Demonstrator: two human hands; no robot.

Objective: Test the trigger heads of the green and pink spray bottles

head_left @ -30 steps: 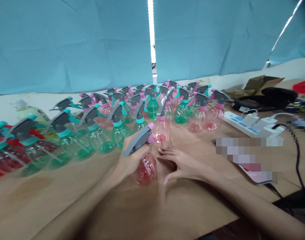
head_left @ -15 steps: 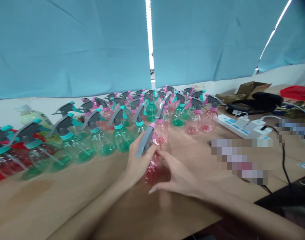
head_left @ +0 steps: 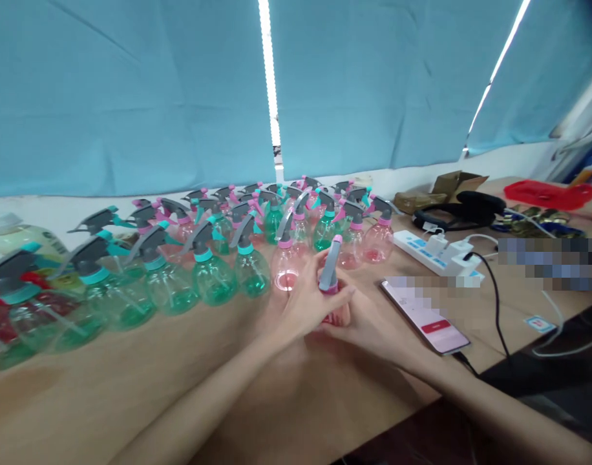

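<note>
The L hand (head_left: pixel 306 300) is wrapped tight round the neck of a pink spray bottle (head_left: pixel 329 271), just R of the mid of the frame. The R hand (head_left: pixel 368 323) is cupped round the low R side, so both hold it. Can't tell if its bottom sits on the counter (head_left: pixel 106 400), b/c the hands hide it.

Lots of green bottles (head_left: pixel 213 281) stand in a bent row from far L to mid, w/ spray tops on. More green & pink ones are packed behind, up to mid top of the bunch. 1 pink bottle (head_left: pixel 285 268) stands just L of the held 1. All these look done, i.e. tops on & stood up. The held 1 has its top on too, but isn't let go yet. No. left to do: can't tell.

A phone (head_left: pixel 441 326) lies to the R, lower down than the white power strip (head_left: pixel 417 250).
</note>
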